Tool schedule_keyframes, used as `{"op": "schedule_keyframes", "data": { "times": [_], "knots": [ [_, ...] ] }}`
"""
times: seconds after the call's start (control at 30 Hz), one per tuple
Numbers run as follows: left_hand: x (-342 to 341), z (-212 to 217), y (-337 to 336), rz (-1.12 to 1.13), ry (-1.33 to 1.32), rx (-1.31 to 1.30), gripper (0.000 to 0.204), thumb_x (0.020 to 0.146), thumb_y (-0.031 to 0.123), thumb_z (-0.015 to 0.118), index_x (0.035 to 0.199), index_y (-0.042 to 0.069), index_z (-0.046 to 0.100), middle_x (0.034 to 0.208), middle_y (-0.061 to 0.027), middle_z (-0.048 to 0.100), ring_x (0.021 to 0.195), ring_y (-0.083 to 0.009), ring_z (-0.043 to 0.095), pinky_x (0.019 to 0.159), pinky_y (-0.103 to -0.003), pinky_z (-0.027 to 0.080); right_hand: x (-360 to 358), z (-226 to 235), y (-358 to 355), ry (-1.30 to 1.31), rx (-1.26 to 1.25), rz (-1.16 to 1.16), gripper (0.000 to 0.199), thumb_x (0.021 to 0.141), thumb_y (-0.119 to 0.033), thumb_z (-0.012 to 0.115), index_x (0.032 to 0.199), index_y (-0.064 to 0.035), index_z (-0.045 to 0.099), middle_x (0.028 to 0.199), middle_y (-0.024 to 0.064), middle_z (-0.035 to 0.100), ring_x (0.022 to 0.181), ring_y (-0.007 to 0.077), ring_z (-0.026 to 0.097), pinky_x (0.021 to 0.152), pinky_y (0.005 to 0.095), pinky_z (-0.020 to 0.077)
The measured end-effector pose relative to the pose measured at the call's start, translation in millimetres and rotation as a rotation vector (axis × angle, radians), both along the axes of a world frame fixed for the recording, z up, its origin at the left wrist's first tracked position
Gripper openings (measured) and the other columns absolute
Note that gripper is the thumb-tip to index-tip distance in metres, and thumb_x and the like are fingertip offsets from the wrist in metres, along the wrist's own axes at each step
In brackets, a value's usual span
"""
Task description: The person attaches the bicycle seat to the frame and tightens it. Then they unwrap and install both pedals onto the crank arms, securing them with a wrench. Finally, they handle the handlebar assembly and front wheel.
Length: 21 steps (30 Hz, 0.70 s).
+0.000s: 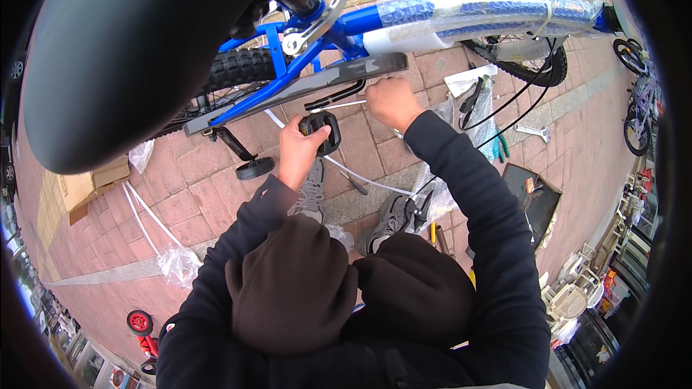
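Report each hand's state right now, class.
Left hand: closed, holding a black pedal.
Right hand: closed, apparently around a thin silver rod.

Pedal [334,130]: black, open-caged, just off centre toward 11 o'clock, near the outer end of the black crank arm [346,91], which points toward 8 o'clock. Silver rod [350,104]: slender, straight, near 12 o'clock. Bicycle [358,21]: blue-framed, partly bubble-wrapped, spanning 10 to 2 o'clock.
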State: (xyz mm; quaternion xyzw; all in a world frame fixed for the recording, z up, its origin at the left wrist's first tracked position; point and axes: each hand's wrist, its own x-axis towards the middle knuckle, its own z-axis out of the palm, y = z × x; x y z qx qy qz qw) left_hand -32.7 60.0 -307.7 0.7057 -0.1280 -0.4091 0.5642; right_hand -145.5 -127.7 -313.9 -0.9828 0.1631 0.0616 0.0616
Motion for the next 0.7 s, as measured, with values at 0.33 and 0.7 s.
{"op": "schedule_keyframes", "data": {
  "times": [0.33,0.7],
  "knots": [
    [-7,1,-4,0.09,0.275,-0.035,0.018,0.075,0.005,0.068,0.084,-0.005,0.056,0.069,-0.008,0.059,0.051,-0.0144,0.057,0.041,-0.028,0.048,2,7,13,0.052,0.214,-0.238,0.032,0.083,-0.03,0.052,0.072,-0.0056,0.069,0.071,0.0172,0.065,0.068,0.0335,0.064,0.063,0.0435,0.0498],
    [-13,3,-8,0.129,0.16,0.036,0.016,0.076,0.002,0.065,0.084,-0.006,0.054,0.067,-0.0083,0.058,0.048,-0.0156,0.056,0.038,-0.029,0.047,7,-43,10,0.033,0.276,-0.147,0.022,0.078,-0.022,0.052,0.085,-0.0183,0.072,0.075,0.0165,0.065,0.07,0.0312,0.065,0.066,0.0421,0.0503]
  ]
}}
